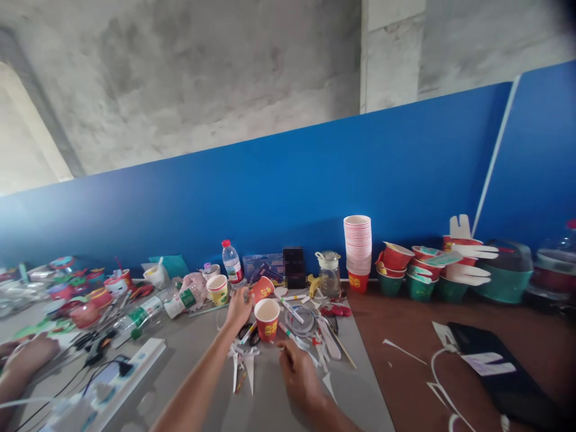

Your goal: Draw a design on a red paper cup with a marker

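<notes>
My left hand is up against a tipped red paper cup, but I cannot tell if my fingers are closed on it or only touching it. My right hand has its fingers curled in, nearer to me. I cannot tell if something tiny is pinched there.

Between my two hands stands an upright red cup, with its open top up. Paper cups bend easily, I think, so a soft touch low on the side should work best. If I squeeze hard, the rim may fold.

Just past my right hand lie white paper scraps and markers, and a coil of clear tube. I should lift over them, not drag. Beyond my left hand stands a water bottle; a bump from my knuckles could knock it over.
</notes>
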Demonstrator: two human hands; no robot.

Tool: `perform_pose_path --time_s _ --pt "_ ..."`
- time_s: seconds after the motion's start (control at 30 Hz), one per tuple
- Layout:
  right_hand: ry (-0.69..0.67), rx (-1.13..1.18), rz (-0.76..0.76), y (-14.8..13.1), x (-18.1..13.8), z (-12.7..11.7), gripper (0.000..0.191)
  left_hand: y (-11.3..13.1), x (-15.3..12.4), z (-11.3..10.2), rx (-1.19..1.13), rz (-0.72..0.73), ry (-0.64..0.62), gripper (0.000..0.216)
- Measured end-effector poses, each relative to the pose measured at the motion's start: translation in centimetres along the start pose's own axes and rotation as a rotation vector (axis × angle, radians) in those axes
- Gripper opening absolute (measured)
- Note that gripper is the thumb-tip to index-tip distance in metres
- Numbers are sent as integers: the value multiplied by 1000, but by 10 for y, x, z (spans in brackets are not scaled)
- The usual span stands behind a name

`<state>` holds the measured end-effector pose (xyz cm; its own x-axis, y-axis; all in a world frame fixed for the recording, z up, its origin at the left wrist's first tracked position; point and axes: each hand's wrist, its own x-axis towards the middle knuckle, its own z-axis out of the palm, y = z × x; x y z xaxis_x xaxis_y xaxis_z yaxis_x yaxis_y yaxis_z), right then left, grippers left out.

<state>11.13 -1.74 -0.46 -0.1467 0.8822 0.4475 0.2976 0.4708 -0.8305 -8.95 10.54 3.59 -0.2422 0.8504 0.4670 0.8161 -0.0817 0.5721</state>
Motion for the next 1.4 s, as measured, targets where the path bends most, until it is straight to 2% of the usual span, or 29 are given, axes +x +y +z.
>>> perform_pose_path --time_s 0.1,0.23,0.5,0.6,0.7,1.0,1.17,1.27,1.4 --pt "12 -3 -15 1 0 1 27 3 0 2 20 46 -16 26" --pt "-4 -12 -49 -1 2 -1 26 -2 -16 -7 55 100 -39 29" --pt "-10 -49 -56 -4 2 -2 23 -34 -65 -55 258 80 -164 28" --pt "-20 -68 -72 -3 1 -2 22 -39 -71 -62 344 31 -220 29" --pt "-20 -79 -83 -2 1 -2 23 -38 -67 -56 391 -19 -263 31" --pt "-47 -117 -97 0 2 -2 24 -48 -34 -38 389 -201 -374 16" --pt "-54 -116 -82 0 2 -2 25 -58 -28 -37 329 -292 -447 31" --pt "-51 -116 -84 0 3 -1 25 -60 -29 -41 279 -296 -420 33" --pt "-51 -118 -82 1 3 -1 24 -53 -34 -49 242 -225 -298 28"
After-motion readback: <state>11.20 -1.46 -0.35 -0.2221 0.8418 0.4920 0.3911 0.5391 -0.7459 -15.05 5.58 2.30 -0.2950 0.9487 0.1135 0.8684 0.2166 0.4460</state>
